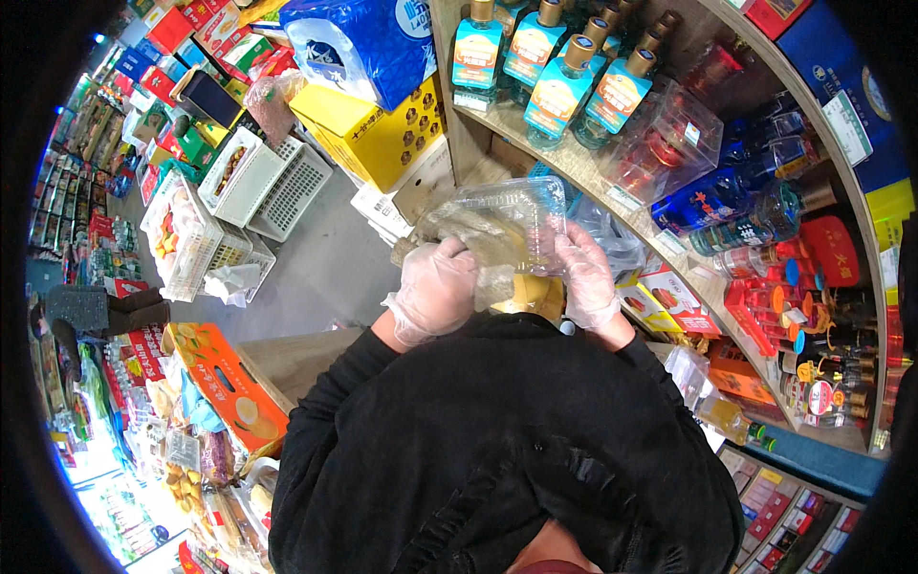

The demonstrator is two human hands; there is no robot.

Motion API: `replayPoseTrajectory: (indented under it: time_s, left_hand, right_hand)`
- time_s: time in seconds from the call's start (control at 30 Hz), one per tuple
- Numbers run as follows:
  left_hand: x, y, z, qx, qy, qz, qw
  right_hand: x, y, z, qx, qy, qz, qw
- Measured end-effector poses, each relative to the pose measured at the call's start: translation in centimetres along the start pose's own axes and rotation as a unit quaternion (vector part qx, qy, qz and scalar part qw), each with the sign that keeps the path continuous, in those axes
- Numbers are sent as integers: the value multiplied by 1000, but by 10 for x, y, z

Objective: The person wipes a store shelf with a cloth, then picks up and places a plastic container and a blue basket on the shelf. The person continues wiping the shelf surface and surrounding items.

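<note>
My right hand (584,273), in a clear disposable glove, grips the right edge of a clear plastic food tray (541,215) with ribbed walls. The tray is tilted, and I see no food in it. My left hand (436,287), gloved too, has its fingers curled at the tray's near left side. Whether they pinch the plastic there cannot be made out. Grey-brown fuzzy material (470,222) shows under and through the tray. Something yellow-tan (541,295) lies below it, close to my chest, partly hidden by my black top.
Wooden shelves (488,118) with glass bottles (559,97) curve along the right. Yellow (373,133) and blue (351,50) cartons are stacked ahead. White plastic baskets (193,237) stand on the grey floor at left. An orange carton (226,387) sits at near left. Another person's legs (136,310) show at far left.
</note>
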State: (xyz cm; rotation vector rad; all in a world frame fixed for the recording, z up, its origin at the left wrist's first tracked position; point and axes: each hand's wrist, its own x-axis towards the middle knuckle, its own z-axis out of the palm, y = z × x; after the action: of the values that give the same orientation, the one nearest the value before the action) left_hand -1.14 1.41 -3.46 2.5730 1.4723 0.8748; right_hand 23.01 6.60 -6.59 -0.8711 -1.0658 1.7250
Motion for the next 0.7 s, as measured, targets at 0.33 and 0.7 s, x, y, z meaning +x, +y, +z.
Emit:
replayPoseTrajectory:
  time_s: [0.33,0.7]
  left_hand:
    - [5,17,-1,46,41,-42,997]
    - [10,23,-7,133,32,-124,983]
  right_hand:
    - [-5,-12,16,-11,-2,22,1000]
    - [-4,-8,11,-75,2,-44,996]
